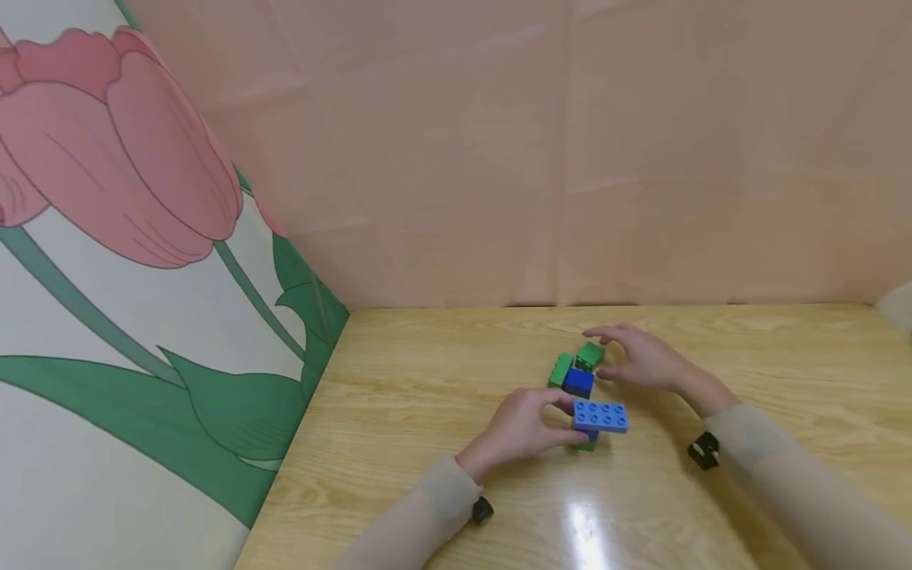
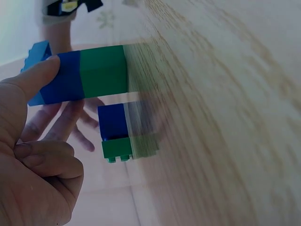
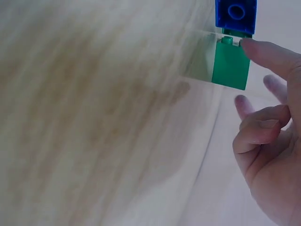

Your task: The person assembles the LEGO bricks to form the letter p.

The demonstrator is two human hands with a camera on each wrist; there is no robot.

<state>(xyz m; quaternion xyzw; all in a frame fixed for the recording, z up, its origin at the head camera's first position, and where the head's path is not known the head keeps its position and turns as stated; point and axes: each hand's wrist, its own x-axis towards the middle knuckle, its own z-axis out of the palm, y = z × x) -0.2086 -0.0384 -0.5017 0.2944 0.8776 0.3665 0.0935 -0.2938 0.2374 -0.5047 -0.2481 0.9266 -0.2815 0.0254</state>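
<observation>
The left grip point(image 1: 523, 423) pinches a little tower of blocks, with the thumb on one side. The head view looks down on the tower, so mostly its light blue top block point(image 1: 601, 416) shows, with eight round bumps. That block sticks out past the ones below. The left wrist view looks from the side and shows the rest: a dark blue middle block point(image 2: 67, 77) and a green bottom block point(image 2: 103, 71), stacked tight. The thumb lies across the dark blue one there.

The right grip point(image 1: 644, 360) has its finger and thumb spread apart and holds nothing. It is by the far green block point(image 1: 589, 356). In the right wrist view one fingertip is right at that block's corner, but I can't tell if they touch.

Close by are a loose dark blue block point(image 1: 579, 383) and another green block point(image 1: 560, 370), bunched together. Only the right wrist view shows the loose blue block's hollow underside, with a round tube in it.

All of this is on the wooden bench point(image 1: 399, 396). Just the head view shows both sleeves point(image 1: 791, 467), the big pink flower picture point(image 1: 142, 158) and the pinkish sheet point(image 1: 456, 158) behind.
</observation>
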